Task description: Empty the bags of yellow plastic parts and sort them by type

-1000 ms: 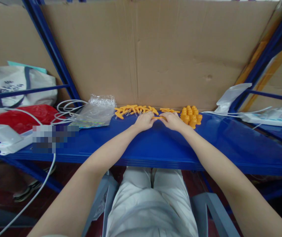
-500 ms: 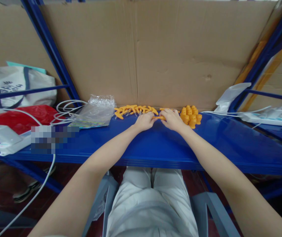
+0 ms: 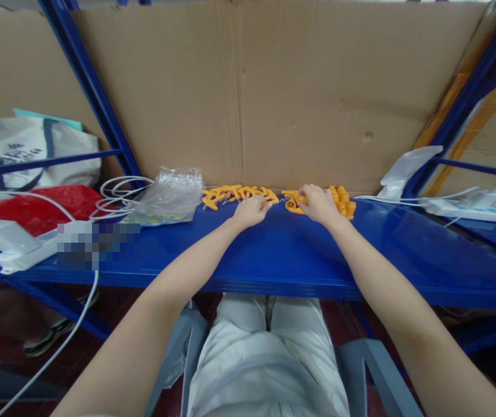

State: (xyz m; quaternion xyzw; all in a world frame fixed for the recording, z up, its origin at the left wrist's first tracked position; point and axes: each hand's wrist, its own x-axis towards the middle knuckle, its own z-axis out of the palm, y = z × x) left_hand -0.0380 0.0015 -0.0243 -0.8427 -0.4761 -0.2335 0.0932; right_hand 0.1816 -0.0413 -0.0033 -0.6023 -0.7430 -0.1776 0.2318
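Note:
My left hand (image 3: 249, 212) is closed, with a small orange plastic piece (image 3: 267, 203) showing at its fingertips. To the right, my right hand (image 3: 318, 204) curls round a rounded orange plastic piece (image 3: 302, 199). Just left of those fingers lies a curved orange part (image 3: 294, 209) with a ring-like opening. A row of branched orange plastic parts (image 3: 226, 191), with thin metallic bits among them, lies behind and left of my left hand. Beyond my right hand stands a cluster of knobbly orange pieces (image 3: 347, 207), partly covered by the hand.
A clear plastic bag (image 3: 165, 200) and coiled white cable (image 3: 115, 197) lie on the blue tabletop (image 3: 248, 255) at left. Farther left are a red bag (image 3: 65, 202) and a power strip (image 3: 22, 255). Cardboard (image 3: 317, 87) walls the back. A white holder (image 3: 404, 174) stands right.
My hands were together on one orange piece. They have parted: my right hand moved right to the orange cluster, and my left shifted slightly left. The curved part with the opening now shows.

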